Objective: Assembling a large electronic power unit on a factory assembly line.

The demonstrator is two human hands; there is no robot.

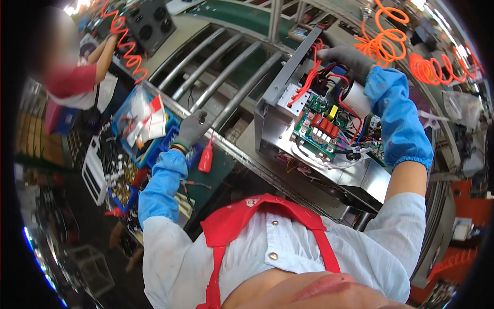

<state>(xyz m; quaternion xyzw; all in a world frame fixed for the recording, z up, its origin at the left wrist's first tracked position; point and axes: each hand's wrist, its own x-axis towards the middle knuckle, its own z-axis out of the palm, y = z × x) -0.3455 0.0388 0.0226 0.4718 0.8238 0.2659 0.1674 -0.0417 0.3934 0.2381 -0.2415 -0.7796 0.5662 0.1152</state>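
My left hand [191, 129], in a grey glove, is over the metal side rail of the roller conveyor, with its fingers curled together; anything between the fingertips is too small to make out. Just below it, a red tool with a thin tip [205, 157] lies by the rail. On the right, an opened metal-cased electrical unit [270, 131] shows a green circuit board [316, 127], a white cylinder [356, 100] and many wires. My gloved right hand [350, 59] reaches over its far side, fingertips closed at a bundle of red wires [312, 69] beside the upright metal panel.
Conveyor rollers [206, 69] run away between my hands. Left of them are a blue bin [135, 121] with bags and smaller blue trays with hardware [123, 198]. Coiled orange air hoses [386, 36] hang at upper right. Another person [77, 82] stands at far left.
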